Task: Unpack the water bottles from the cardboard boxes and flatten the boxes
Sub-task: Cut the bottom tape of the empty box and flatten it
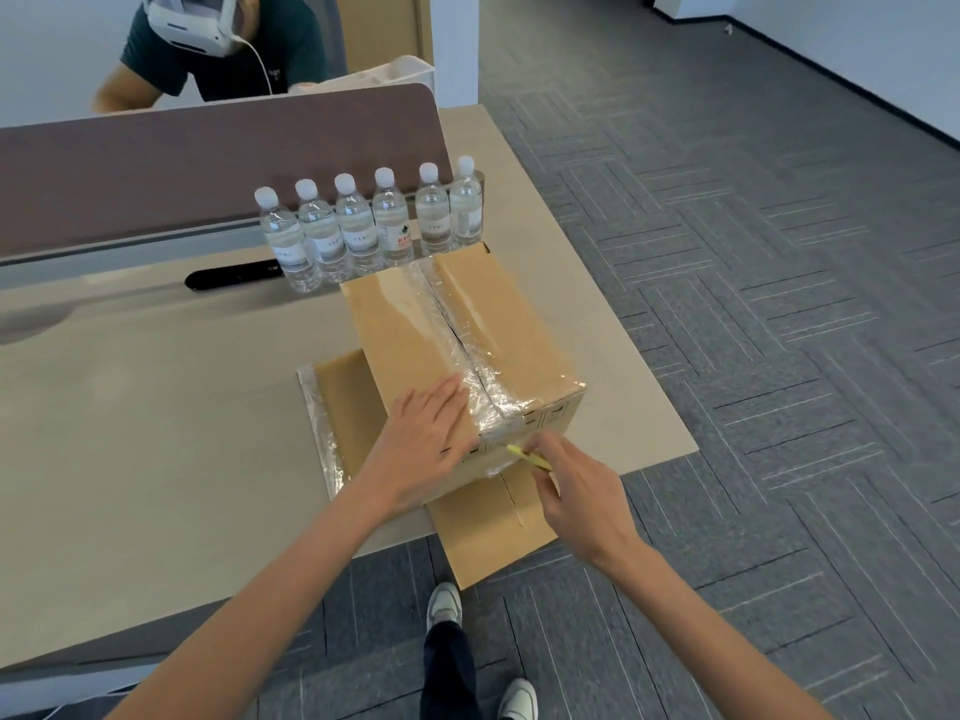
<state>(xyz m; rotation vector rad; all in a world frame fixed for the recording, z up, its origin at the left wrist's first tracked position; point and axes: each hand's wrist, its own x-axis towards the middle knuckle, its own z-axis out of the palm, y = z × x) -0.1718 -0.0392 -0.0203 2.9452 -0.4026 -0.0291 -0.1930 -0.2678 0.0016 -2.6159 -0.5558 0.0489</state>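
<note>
While box point(395, 330) is pinned by flat left hand point(421, 444), cutter point(525, 455) is pinched in right hand point(582, 496) at near end of lengthwise tape seam point(460, 330).

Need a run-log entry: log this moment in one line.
left hand: flat on box top | right hand: holds yellow cutter at taped near edge | water bottles: six upright behind box | flat cardboard: under box

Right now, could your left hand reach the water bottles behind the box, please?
Probably yes: the left hand lies flat on the taped box, holding nothing, and the water bottles stand just past its far edge, with nothing over its top in between.
</note>
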